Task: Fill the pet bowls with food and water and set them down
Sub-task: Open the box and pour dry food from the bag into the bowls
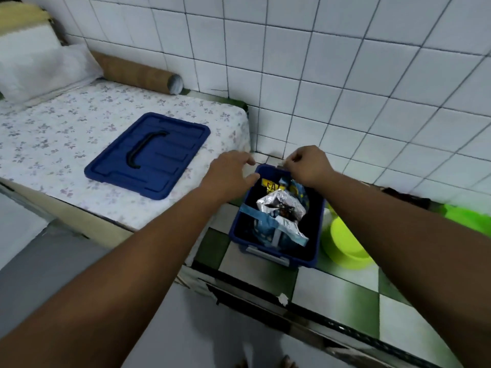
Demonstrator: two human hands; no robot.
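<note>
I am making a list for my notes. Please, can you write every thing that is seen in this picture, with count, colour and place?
storage box: 1, blue, open, on the tiled counter
food bag: 1, silver and blue, open, inside the storage box
lid: 1, blue with black handle, on the floral cloth
floral cloth: 1, white with purple flowers, left surface
bowls: at least 2, lime green, right of the storage box
cardboard tube: 1, brown, by the wall
left hand: open, at the box's far left corner
right hand: fingers curled, above the box's far rim

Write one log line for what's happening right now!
left hand: open, over blue bin | right hand: pinching food bag top | lid: off | green bowl: unfilled
</note>
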